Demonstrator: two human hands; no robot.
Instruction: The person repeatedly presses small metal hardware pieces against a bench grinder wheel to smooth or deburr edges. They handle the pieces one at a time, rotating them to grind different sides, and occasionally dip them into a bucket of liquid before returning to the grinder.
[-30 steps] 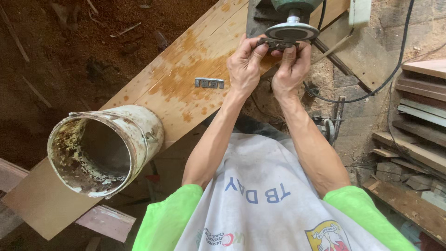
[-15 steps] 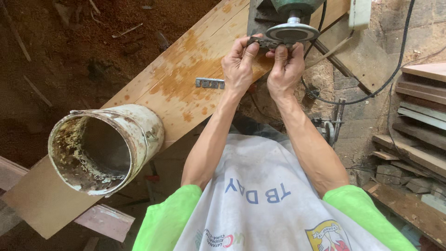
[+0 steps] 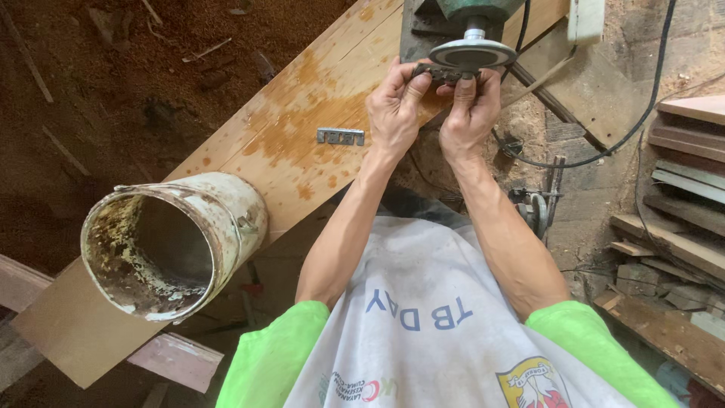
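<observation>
Even, soft daylight, moderately bright, no hard glare; the plank (image 3: 302, 128) takes the most light and shows a mild sheen on its varnished patches, while the dirt floor (image 3: 98, 83) at upper left sits dim and the bucket (image 3: 170, 245) interior falls into deep shadow. Focus is sharp at centre on the left hand (image 3: 394, 106), right hand (image 3: 470, 113) and disc (image 3: 473, 54), with no motion blur there. Wide-angle stretch shows at the edges: the green sleeves (image 3: 276, 355) at the bottom look soft and swollen, and the stacked boards (image 3: 680, 189) at right are slightly smeared.
</observation>
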